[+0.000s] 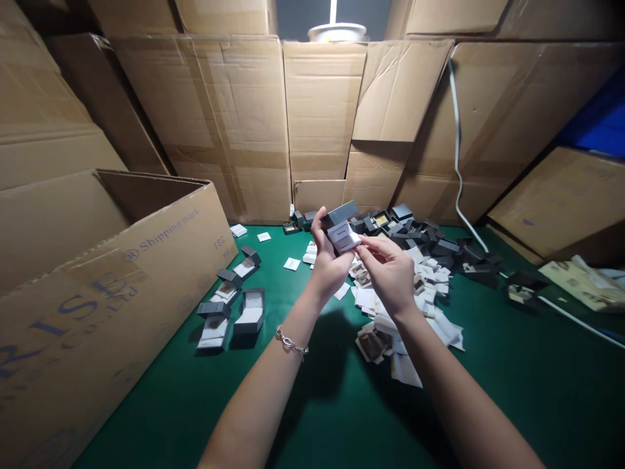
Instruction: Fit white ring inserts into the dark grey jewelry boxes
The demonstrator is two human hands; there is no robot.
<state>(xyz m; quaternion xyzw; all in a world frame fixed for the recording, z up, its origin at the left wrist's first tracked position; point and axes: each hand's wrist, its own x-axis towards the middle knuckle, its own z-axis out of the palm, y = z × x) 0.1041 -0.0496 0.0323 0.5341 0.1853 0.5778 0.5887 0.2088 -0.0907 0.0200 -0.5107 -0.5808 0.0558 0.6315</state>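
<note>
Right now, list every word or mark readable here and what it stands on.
"Shipping mark", with a circled R, on the cardboard carton.
"RISE" and "Co., Ltd", in blue on that carton.
"FSC" on that carton; the line below it is blurred.
White card on the grey box, between left hand and right hand: print too small to read.

A bright ceiling lamp at top center casts dark shadows onto the green mat (wide-angle warping bends the cardboard sheets near the frame's edges).
</note>
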